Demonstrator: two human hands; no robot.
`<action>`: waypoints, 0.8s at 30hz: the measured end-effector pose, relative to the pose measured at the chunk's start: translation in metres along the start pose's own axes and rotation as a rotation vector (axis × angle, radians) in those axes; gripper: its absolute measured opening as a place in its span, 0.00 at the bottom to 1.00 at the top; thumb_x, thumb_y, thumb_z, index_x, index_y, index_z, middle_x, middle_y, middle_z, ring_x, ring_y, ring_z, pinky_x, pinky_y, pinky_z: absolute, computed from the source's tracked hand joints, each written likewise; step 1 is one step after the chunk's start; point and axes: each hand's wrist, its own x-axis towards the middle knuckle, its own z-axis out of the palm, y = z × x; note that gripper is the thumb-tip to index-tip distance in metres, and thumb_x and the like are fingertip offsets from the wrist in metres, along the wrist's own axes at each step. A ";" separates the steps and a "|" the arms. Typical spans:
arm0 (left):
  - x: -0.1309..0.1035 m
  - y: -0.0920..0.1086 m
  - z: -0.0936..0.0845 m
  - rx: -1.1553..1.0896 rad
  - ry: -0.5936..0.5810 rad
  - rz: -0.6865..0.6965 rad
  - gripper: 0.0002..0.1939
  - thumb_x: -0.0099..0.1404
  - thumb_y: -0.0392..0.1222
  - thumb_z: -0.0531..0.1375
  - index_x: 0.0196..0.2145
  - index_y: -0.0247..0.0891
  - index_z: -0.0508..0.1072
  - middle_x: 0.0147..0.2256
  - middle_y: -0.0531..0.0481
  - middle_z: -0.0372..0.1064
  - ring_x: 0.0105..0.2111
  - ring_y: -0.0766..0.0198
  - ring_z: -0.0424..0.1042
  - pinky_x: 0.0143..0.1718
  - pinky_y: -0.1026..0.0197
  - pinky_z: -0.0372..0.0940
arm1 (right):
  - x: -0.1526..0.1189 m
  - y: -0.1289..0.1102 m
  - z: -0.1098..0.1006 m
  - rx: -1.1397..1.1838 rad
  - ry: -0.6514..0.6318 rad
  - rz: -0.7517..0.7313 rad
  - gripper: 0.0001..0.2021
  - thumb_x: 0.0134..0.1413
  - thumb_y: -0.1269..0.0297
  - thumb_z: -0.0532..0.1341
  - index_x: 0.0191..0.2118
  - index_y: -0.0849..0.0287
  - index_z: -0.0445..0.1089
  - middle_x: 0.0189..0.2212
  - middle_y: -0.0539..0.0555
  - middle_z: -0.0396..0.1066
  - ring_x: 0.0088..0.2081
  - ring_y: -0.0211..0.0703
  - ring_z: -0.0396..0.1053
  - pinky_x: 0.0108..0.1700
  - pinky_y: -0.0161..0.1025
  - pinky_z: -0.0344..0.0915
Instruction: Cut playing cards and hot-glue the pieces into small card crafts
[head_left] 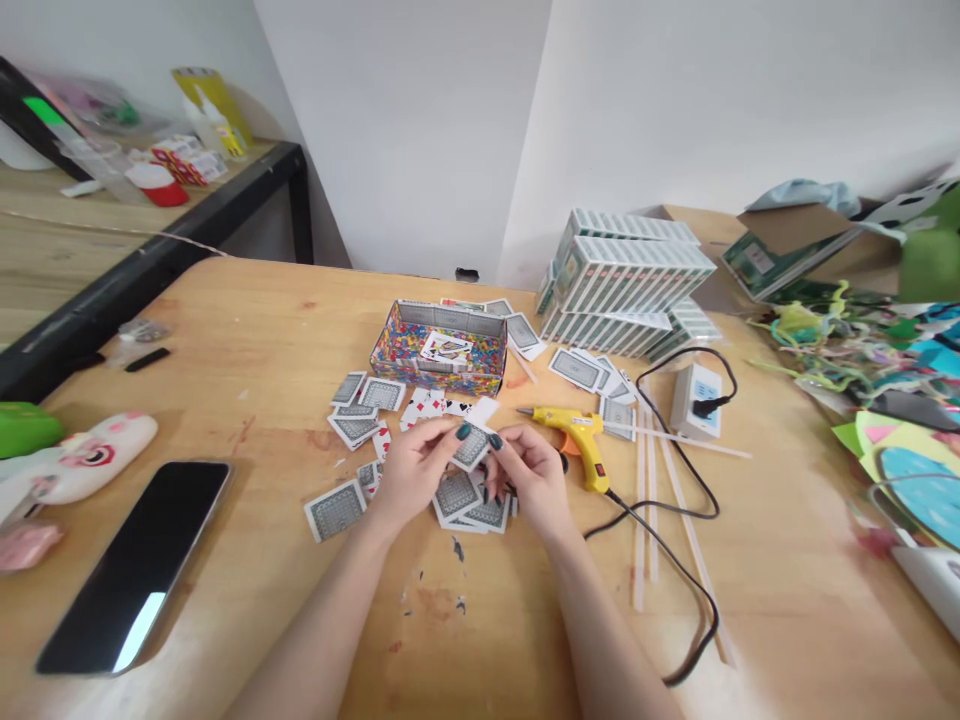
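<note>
Between both hands, above the middle of the table, is a grey-backed playing card (472, 447). My left hand (420, 465) pinches its left side with thumb and fingers. On the card's right side my right hand (532, 475) grips with the thumb, fingers curled beneath. Below them lies a small pile of cards (455, 497), partly hidden by the fingers. More loose cards (336, 510) are spread to the left, some face up. Behind the hands stands an open box (450, 378) with a colourful pattern, a face-up card inside. A yellow glue gun (574, 430) rests right of my right hand.
Clear glue sticks (640, 520) and a black cable (697, 508) lie right, near a white power socket (696, 400). Stacked card packs (634, 275) stand at the back right. A phone (135, 570) and a plush toy (105, 455) lie left; coloured scraps (847, 350) cover the right.
</note>
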 end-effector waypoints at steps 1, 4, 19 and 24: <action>0.002 0.000 -0.004 -0.005 0.055 -0.006 0.12 0.58 0.47 0.56 0.28 0.35 0.70 0.27 0.52 0.67 0.28 0.67 0.64 0.29 0.67 0.59 | 0.000 -0.001 -0.001 -0.006 0.007 -0.010 0.13 0.51 0.54 0.59 0.30 0.59 0.61 0.15 0.44 0.65 0.12 0.31 0.60 0.13 0.28 0.54; 0.004 0.003 -0.021 -0.007 0.132 -0.003 0.12 0.55 0.47 0.58 0.27 0.34 0.71 0.25 0.52 0.66 0.26 0.67 0.63 0.27 0.67 0.58 | 0.000 -0.003 -0.004 -0.069 0.103 -0.037 0.14 0.52 0.52 0.58 0.30 0.59 0.62 0.15 0.45 0.64 0.12 0.30 0.58 0.14 0.28 0.53; -0.009 0.014 -0.025 0.835 -0.239 -0.041 0.15 0.57 0.51 0.56 0.21 0.40 0.71 0.21 0.53 0.69 0.21 0.66 0.64 0.22 0.65 0.50 | -0.001 0.004 -0.018 -0.442 0.308 -0.138 0.14 0.53 0.53 0.55 0.29 0.60 0.65 0.15 0.45 0.60 0.17 0.33 0.56 0.20 0.32 0.55; 0.003 0.002 -0.036 0.938 0.166 0.193 0.10 0.62 0.42 0.51 0.35 0.40 0.72 0.33 0.48 0.70 0.36 0.60 0.68 0.38 0.60 0.60 | -0.002 0.008 -0.021 -0.593 0.328 -0.185 0.13 0.54 0.56 0.54 0.28 0.60 0.65 0.15 0.46 0.60 0.18 0.35 0.57 0.22 0.33 0.55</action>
